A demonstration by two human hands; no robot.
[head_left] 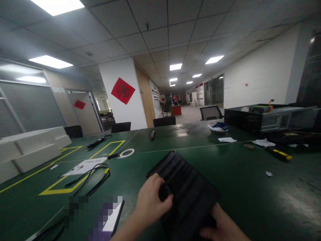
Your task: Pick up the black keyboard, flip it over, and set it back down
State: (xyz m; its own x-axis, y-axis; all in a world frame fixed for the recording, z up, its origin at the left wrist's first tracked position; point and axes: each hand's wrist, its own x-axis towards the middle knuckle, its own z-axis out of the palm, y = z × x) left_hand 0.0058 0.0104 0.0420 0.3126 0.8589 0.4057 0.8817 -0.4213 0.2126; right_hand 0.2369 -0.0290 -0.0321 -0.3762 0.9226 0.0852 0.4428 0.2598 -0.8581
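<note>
A flat black ribbed panel (184, 182), tilted and long, lies over the green table (238, 174) in front of me. My left hand (150, 201) grips its left edge, thumb pressed on top and fingers curled round. My right hand (220, 226) holds the near right end from below, fingers wrapped under the panel. Both hands sit at the bottom middle of the view.
Black cables (92, 177) and a printed sheet (84, 166) lie in a yellow-taped rectangle at left. A white tape ring (126, 153), an open black computer chassis (265, 118), a bowl (218, 129), paper scraps and a yellow-handled tool (282, 153) lie farther off. White foam blocks (30, 150) stand far left.
</note>
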